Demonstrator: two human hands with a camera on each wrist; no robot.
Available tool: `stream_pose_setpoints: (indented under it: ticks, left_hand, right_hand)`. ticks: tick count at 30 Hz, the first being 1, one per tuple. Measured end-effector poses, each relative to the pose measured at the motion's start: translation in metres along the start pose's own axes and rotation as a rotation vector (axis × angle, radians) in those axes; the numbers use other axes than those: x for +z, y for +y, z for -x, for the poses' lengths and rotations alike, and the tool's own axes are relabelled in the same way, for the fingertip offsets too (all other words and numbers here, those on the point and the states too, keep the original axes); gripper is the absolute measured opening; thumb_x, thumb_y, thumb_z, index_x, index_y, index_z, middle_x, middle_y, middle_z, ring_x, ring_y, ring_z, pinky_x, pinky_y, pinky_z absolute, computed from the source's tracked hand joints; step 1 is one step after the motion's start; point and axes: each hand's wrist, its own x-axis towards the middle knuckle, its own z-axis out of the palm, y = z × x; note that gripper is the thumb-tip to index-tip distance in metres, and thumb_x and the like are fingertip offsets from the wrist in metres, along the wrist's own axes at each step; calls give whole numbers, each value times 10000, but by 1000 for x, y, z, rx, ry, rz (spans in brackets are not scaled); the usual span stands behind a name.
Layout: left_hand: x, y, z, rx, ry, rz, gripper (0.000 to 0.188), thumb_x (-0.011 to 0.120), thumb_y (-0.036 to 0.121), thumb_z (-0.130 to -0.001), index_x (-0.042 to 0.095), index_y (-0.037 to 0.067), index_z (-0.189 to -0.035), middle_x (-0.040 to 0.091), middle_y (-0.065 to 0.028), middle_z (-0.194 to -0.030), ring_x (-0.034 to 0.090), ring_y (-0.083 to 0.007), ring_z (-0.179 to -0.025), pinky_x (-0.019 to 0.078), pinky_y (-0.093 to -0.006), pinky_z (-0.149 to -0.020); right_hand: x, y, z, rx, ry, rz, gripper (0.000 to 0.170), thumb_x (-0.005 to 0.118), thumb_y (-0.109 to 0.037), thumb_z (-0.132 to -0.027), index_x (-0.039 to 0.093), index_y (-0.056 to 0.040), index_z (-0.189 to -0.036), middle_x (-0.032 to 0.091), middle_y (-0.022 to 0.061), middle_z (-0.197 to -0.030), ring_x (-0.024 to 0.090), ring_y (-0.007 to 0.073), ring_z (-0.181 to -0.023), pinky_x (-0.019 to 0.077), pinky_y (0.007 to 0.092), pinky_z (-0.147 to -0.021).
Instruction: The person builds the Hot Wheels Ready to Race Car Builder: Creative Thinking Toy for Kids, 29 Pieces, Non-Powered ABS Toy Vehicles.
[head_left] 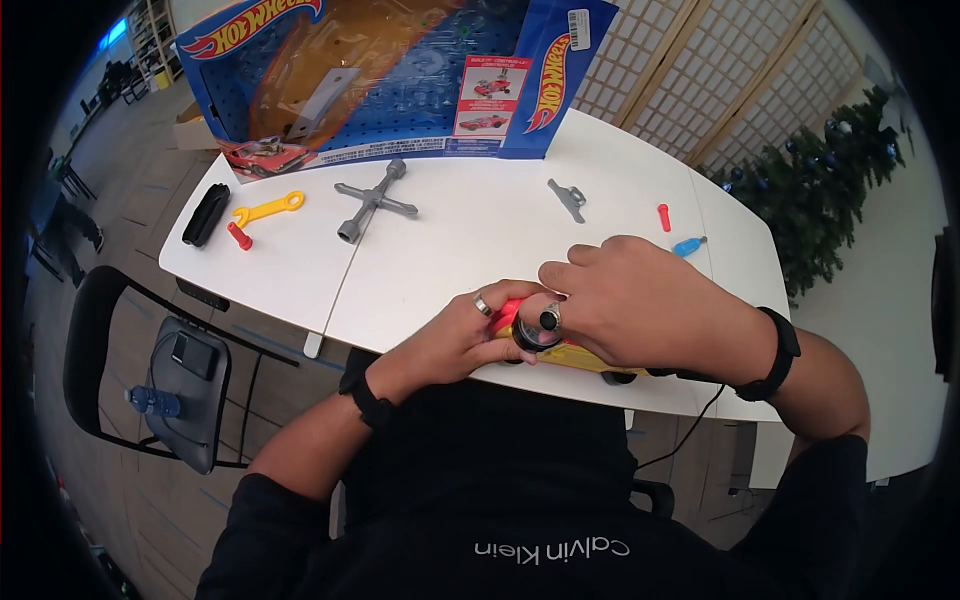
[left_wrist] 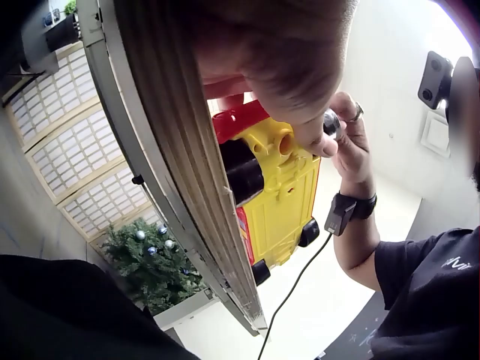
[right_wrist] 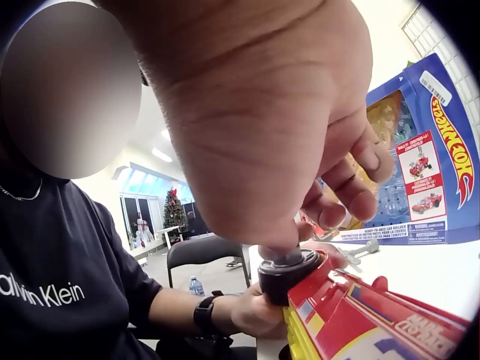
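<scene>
A toy car with a yellow underside [left_wrist: 281, 210] and red top [right_wrist: 382, 315] lies along the near table edge, tipped on its side. My left hand [head_left: 465, 335] grips one end of it, fingers and thumb around the part by a black wheel [right_wrist: 279, 277]. Over that same wheel, my right hand [head_left: 640, 300] bends down and pinches the grey hub piece [right_wrist: 289, 259] in the wheel's middle. The fingers cover most of this piece in the head view. Other black wheels [left_wrist: 244, 172] show on the car in the left wrist view.
Behind stands a blue Hot Wheels box [head_left: 380, 150]. Left of centre lie a grey cross wrench [head_left: 375, 200], a yellow wrench [head_left: 268, 209], a red bolt [head_left: 239, 236] and a black part [head_left: 206, 215]. A grey part [head_left: 567, 200], red bolt [head_left: 664, 217] and blue screwdriver [head_left: 689, 246] lie right.
</scene>
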Motion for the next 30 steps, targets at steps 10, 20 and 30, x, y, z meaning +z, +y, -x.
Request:
stream_pose_setpoints:
  ticks: [10,20,30]
  left_hand:
    - [3,-2,-1,46,20,12,652,823,124,-929,514,63,-1499,664,-132,-1338,668,-240,-1233,530,-382,-1066]
    - [2,-10,4,-55,5,49,655,809,157,-949,490,37,-1509,690,-141,-1264,674,-222,-1192,525,-371,-1039]
    - [4,-15,3,35,80,-33,658,823,118,-929,497,30,-1494,716,-112,-1191,683,-183,-1102,538,-340,-995]
  right_hand:
    - [1,-2,7,98,-16,100,304,623,-381,-1036,714,-107,-943,638,67,-1018,678,256,-841,549,388,-677]
    - [10,-3,0,-41,12,92,137,672,-186,-927,759,-89,-968,654,83,-1153,680,236,-959,554,367,-679]
    - [18,-25,1,198,9,49,121,714,-132,-824,717,-31,-891,634,87,-1046,681,260,-887,532,385,-683]
